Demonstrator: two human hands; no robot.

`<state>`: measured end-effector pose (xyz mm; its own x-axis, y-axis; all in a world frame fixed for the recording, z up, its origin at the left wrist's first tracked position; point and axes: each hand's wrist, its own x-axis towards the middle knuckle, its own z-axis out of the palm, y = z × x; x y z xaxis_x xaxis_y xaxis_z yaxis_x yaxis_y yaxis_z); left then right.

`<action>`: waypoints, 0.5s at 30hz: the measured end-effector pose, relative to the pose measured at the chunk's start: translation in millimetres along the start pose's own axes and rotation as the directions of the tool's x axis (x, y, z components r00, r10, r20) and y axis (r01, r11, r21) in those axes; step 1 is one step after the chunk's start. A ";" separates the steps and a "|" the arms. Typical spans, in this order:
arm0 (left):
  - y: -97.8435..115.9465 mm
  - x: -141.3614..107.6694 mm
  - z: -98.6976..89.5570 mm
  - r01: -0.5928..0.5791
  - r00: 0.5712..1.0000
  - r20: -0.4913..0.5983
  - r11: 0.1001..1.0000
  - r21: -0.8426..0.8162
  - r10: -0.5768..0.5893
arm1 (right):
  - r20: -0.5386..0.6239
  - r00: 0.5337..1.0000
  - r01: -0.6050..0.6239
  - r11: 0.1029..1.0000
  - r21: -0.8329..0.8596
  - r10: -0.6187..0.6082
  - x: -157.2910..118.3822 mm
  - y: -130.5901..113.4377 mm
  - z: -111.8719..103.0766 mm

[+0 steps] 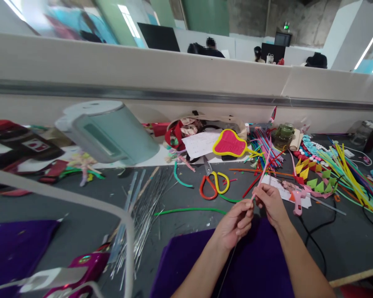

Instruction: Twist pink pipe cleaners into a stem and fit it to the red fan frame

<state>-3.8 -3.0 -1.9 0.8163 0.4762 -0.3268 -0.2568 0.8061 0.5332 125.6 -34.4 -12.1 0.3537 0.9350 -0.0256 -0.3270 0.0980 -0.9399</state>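
Pink strip (262, 176), slanting upward, left hand (237, 222) pinching its lower end, right hand (270, 203) pinching it just above

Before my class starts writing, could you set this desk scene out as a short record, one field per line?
Left hand: left hand, fingertips pinching a pink strip
Right hand: right hand, fingers on the same strip, just above the left
Under the hands: purple cloth
Cutting tool: scissors with red and yellow handles, lying beyond the cloth
Left of the cloth: silvery wires in a loose bundle
Right of the hands: pink glue gun
Far left: pale blue-green jug
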 end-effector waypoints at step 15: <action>0.2 10.5 -9.4 -0.321 0.913 -0.253 0.946 0.035 0.319 | 0.121 0.802 0.519 0.582 -0.626 -0.585 -13.7 -1.2 7.6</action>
<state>-0.1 5.5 -12.5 0.5325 0.7812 -0.3259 -0.4873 0.5977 0.6366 114.5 -44.8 -8.0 0.3694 0.7336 0.5705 0.5420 0.3286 -0.7735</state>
